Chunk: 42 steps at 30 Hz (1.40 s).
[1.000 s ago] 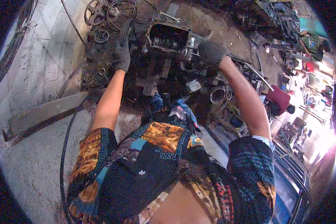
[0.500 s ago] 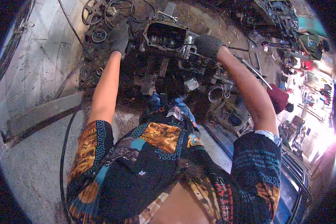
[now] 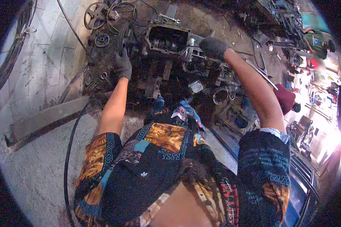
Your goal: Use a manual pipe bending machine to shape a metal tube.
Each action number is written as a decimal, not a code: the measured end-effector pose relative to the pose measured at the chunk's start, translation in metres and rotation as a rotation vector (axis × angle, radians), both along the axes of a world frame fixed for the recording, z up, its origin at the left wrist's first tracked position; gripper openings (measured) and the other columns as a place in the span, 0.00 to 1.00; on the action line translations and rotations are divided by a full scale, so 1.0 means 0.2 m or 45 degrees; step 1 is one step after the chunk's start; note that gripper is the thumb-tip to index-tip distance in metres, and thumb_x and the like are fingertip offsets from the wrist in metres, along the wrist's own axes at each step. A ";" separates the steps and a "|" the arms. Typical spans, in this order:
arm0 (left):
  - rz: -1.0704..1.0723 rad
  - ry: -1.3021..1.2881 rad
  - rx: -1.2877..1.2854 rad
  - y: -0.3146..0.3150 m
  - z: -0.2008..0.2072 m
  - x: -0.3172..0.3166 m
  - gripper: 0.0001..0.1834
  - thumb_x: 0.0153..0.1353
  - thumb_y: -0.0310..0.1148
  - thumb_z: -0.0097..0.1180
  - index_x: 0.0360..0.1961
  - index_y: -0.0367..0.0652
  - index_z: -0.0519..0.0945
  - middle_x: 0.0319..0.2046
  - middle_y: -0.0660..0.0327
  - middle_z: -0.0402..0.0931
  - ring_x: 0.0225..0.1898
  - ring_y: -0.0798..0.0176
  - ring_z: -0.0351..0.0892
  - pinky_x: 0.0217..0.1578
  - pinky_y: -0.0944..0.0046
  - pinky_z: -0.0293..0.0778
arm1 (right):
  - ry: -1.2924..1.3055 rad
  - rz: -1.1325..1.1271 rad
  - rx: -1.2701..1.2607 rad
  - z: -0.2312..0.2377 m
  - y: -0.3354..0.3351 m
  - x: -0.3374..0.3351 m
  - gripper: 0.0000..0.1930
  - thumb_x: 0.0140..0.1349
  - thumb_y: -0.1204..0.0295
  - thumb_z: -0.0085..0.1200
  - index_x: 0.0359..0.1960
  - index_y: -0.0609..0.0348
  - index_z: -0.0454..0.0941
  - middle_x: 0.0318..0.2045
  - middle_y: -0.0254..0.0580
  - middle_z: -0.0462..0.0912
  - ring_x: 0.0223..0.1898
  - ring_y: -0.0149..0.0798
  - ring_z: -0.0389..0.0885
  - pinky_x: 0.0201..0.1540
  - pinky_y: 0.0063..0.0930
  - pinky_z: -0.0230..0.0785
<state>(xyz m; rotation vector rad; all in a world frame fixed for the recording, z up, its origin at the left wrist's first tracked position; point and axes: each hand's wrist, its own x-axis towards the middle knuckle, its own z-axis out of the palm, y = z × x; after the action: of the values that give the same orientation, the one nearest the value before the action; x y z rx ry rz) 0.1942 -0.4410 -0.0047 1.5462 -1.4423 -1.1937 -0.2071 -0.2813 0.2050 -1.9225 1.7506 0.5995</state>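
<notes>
A metal gearbox housing [image 3: 150, 48] stands at the top middle, its top uncovered and gears [image 3: 163, 44] showing inside. My left hand [image 3: 122, 67], in a dark grey glove, is at the lower rim of an upright dark pulley wheel [image 3: 124, 38] left of the housing. Its fingers reach up against the rim, stretched out rather than wrapped round it. At the housing's right end, my gloved right hand [image 3: 213, 48] is closed. A thin dark rod seems to run from it toward the gears, but the fingers hide what they hold.
A spoked handwheel [image 3: 94, 16] and a smaller wheel [image 3: 102, 40] lie at the upper left. A wrench [image 3: 168, 17] rests behind the housing. Below it sits a clear square container [image 3: 195, 87]. A black cable [image 3: 67, 159] crosses the floor; other people are at the right.
My left hand has come down from over the pulley wheel to its lower rim, uncovering the wheel. My right hand stays at the housing's right end. The view has shifted slightly.
</notes>
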 end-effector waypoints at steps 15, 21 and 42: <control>-0.553 -0.654 -0.838 -0.42 0.11 -0.13 0.31 0.75 0.50 0.49 0.66 0.36 0.72 0.65 0.40 0.72 0.67 0.37 0.68 0.66 0.47 0.65 | 0.049 -0.148 -0.172 0.30 0.00 0.33 0.20 0.53 0.58 0.64 0.39 0.63 0.88 0.38 0.61 0.88 0.40 0.60 0.88 0.46 0.51 0.81; -0.210 -0.217 -0.396 -0.35 0.15 -0.24 0.27 0.78 0.48 0.45 0.65 0.38 0.73 0.64 0.43 0.73 0.65 0.41 0.70 0.63 0.48 0.66 | 0.088 -0.173 -0.127 0.26 -0.05 0.36 0.17 0.61 0.61 0.54 0.44 0.55 0.87 0.48 0.53 0.87 0.47 0.56 0.87 0.50 0.51 0.79; -0.203 -0.872 -0.602 -0.28 0.45 -0.19 0.27 0.71 0.42 0.57 0.63 0.35 0.74 0.60 0.41 0.76 0.61 0.42 0.74 0.59 0.45 0.70 | -0.528 -1.020 -1.187 -0.03 1.80 0.23 0.10 0.66 0.68 0.56 0.44 0.57 0.85 0.36 0.46 0.86 0.37 0.45 0.84 0.39 0.38 0.76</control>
<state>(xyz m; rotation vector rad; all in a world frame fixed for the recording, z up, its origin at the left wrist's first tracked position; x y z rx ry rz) 0.1555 -0.4963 0.0846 1.5745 -2.1278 -0.3322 -0.1604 0.0786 0.1983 -1.3827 2.4395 -0.9691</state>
